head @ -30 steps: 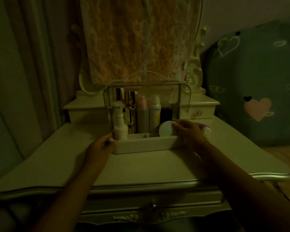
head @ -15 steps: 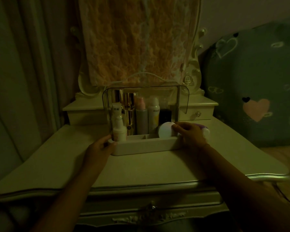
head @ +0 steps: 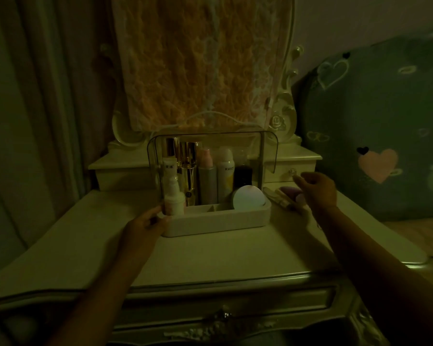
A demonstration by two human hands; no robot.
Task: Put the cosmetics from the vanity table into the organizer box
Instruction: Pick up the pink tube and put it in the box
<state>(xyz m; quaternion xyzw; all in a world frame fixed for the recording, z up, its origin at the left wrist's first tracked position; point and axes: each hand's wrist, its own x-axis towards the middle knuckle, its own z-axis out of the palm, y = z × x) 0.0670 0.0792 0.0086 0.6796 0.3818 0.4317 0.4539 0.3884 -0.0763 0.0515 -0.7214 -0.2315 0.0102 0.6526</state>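
Centre of the frame, on the counter [head: 210,253]: box [head: 218,221], white base, clear lid [head: 268,151] raised behind it.

Contents, back row, left to right: white tube [head: 169,168], gold tubes [head: 188,171], pink-capped bottle [head: 206,176], white spray can [head: 225,173], dark bottle [head: 243,174], all upright.

Contents, front: pump bottle [head: 174,199] upright at the left corner; round white compact [head: 248,198] leaning on edge in the right compartment. The middle compartments are too dim to read.

Left grip [head: 145,224]: clasps the box's left end, thumb at the rim just beside the pump bottle.

Right grip [head: 318,191]: released, fingers loosely spread and holding nothing, hovering right of the box.

Right of the box, loose on the counter below that grip: purple item [head: 289,191] and pale stick-shaped item [head: 278,197]; what either one is cannot be told.

Behind the box: small drawer with knob [head: 292,172]; carved mirror frame [head: 283,113] draped with lace cloth [head: 198,61].

Left edge of the frame: curtain [head: 35,96].

Right edge of the frame: dark bedding [head: 375,116] with a heart print.
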